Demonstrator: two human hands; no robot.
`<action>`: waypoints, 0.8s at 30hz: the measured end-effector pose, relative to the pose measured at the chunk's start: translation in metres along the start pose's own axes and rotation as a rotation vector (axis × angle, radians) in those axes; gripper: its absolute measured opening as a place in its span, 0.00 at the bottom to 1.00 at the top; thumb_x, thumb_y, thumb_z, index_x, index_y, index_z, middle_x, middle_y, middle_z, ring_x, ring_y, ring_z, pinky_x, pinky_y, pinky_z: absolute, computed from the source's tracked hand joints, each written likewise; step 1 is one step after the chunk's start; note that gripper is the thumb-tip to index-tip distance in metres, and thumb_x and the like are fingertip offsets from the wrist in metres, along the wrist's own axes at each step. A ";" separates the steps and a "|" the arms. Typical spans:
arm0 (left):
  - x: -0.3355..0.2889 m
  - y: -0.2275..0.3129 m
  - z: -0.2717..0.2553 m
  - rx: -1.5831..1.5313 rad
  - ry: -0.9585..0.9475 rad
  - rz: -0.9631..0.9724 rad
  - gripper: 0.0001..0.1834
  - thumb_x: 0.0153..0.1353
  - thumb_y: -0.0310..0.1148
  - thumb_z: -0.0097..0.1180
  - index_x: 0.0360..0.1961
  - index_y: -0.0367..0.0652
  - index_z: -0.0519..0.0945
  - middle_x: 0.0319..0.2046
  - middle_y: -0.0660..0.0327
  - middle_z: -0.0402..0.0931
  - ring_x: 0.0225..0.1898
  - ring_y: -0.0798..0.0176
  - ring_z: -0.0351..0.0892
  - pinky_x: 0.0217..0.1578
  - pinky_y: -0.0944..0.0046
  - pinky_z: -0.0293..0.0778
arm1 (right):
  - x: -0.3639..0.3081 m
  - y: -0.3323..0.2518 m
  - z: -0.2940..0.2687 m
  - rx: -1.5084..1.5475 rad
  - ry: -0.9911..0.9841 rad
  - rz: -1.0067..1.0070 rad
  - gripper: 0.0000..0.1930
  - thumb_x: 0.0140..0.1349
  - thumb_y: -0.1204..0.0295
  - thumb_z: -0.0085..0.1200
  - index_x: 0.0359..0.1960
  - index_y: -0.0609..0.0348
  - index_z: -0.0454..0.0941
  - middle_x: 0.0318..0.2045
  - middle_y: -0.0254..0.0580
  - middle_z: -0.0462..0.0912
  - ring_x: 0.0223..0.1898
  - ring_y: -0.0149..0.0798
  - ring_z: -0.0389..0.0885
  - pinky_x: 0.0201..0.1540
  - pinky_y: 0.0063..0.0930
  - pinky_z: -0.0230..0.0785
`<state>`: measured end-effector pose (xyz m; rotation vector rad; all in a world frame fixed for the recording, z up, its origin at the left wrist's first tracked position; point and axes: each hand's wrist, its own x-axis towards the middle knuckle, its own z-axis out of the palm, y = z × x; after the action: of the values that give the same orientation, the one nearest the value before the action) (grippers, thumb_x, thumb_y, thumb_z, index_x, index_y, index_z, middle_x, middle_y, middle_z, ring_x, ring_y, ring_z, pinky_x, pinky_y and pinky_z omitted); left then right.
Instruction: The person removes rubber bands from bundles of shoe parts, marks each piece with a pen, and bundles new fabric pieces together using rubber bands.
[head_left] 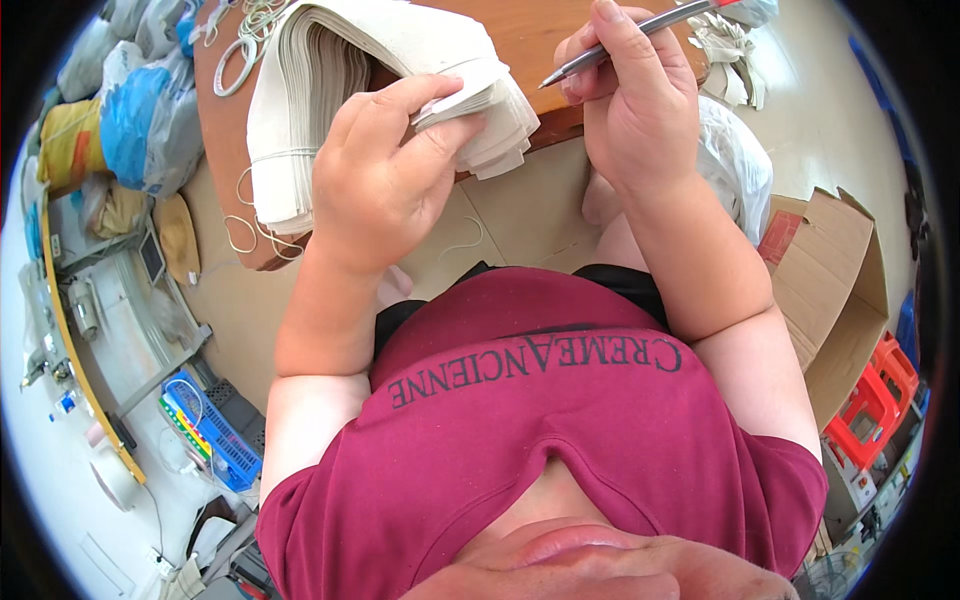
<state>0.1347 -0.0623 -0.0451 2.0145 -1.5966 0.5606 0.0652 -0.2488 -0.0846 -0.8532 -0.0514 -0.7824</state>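
Observation:
A thick stack of off-white paper or cloth sheets (pixel 300 100) arches over the table's near edge. A thin band goes around its left end. My left hand (pixel 385 170) pinches the loose right end of the stack, thumb below and fingers on top, with the sheet ends fanned out past it. My right hand (pixel 640 90) is raised to the right of the stack, apart from it. Between its thumb and fingers is a pen (pixel 605 48) with a dark grey barrel and a red part, its tip pointing left toward the stack.
The brown wooden table (pixel 545 30) carries rubber bands (pixel 262 15) and a white tape ring (pixel 235 68). Filled plastic bags (pixel 150 120) are piled at the left. On the right are a white bag (pixel 735 160), an open cardboard box (pixel 825 280) and red stools (pixel 870 405). A blue basket (pixel 215 430) stands lower left.

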 end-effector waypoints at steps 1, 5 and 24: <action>0.002 0.003 -0.003 -0.003 -0.002 0.004 0.12 0.42 0.21 0.64 0.31 0.47 0.83 0.43 0.63 0.79 0.33 0.60 0.75 0.31 0.66 0.74 | 0.004 0.009 -0.007 0.120 -0.193 -0.209 0.07 0.69 0.71 0.50 0.32 0.56 0.74 0.21 0.37 0.79 0.19 0.27 0.73 0.24 0.17 0.65; 0.003 0.005 -0.008 -0.094 -0.037 -0.073 0.14 0.42 0.25 0.69 0.34 0.44 0.85 0.43 0.59 0.79 0.37 0.58 0.77 0.37 0.63 0.74 | 0.008 0.017 -0.014 0.313 -0.249 -0.180 0.07 0.69 0.71 0.50 0.32 0.56 0.74 0.21 0.37 0.78 0.19 0.27 0.73 0.24 0.17 0.65; -0.002 -0.007 -0.013 -0.159 -0.077 -0.019 0.15 0.42 0.28 0.71 0.35 0.42 0.86 0.42 0.60 0.80 0.36 0.60 0.79 0.33 0.65 0.75 | -0.006 -0.008 0.010 -0.018 -0.054 -0.012 0.06 0.69 0.71 0.49 0.32 0.56 0.74 0.22 0.38 0.79 0.19 0.27 0.73 0.24 0.18 0.66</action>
<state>0.1410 -0.0517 -0.0372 1.9514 -1.6117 0.3415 0.0583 -0.2410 -0.0749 -0.8915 -0.0977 -0.7714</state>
